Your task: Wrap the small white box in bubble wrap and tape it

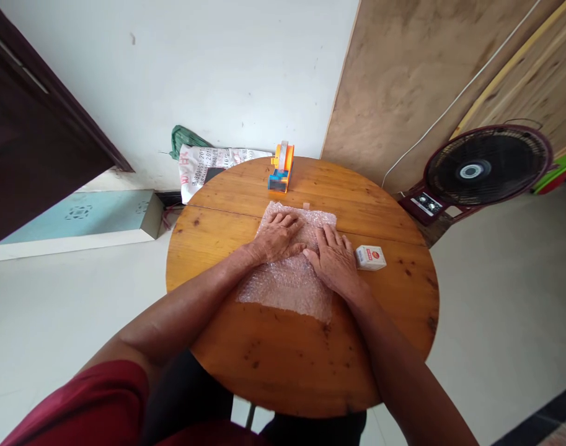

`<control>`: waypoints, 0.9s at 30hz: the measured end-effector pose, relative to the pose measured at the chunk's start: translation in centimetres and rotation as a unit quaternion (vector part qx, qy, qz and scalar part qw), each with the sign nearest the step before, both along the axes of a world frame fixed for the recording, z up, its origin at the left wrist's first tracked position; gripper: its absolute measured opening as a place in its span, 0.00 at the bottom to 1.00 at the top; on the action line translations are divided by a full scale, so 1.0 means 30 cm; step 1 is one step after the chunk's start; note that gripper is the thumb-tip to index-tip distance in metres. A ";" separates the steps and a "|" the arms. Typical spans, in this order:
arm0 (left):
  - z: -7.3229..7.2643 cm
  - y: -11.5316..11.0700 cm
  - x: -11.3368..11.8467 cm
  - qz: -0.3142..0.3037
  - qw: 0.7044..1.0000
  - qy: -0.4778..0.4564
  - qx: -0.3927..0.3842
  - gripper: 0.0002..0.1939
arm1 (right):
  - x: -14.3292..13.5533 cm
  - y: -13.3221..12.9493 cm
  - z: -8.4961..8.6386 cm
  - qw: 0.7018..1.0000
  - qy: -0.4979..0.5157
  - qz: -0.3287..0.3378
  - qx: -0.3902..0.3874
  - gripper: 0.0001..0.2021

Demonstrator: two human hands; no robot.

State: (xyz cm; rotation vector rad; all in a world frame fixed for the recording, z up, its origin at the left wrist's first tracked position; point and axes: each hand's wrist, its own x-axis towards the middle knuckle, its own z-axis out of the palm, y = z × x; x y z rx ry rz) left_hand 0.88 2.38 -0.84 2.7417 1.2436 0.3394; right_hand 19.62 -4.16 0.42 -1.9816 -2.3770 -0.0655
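A sheet of clear bubble wrap (287, 288) lies flat on the round wooden table (264, 347). My left hand (278, 238) rests on its upper left part, palm down with the fingers spread. On the upper right part lies my right hand (336, 260), also palm down, fingers apart. The two thumbs point toward each other near the middle of the sheet. Just right of my right hand sits a small white box (371, 257) with a red mark. A small piece of tape (306, 206) shows at the sheet's top edge.
An orange and blue tape dispenser (281, 167) stands at the table's far edge. Behind the table are a white printed sack (194, 164) and a white wall. A dark fan (487, 166) stands to the right, and a pale blue box (78, 217) lies at the left.
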 end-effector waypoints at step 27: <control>0.031 -0.223 -0.015 -0.094 0.994 0.010 -0.053 0.42 | 0.026 -0.003 0.015 0.998 0.055 -0.005 0.023 0.23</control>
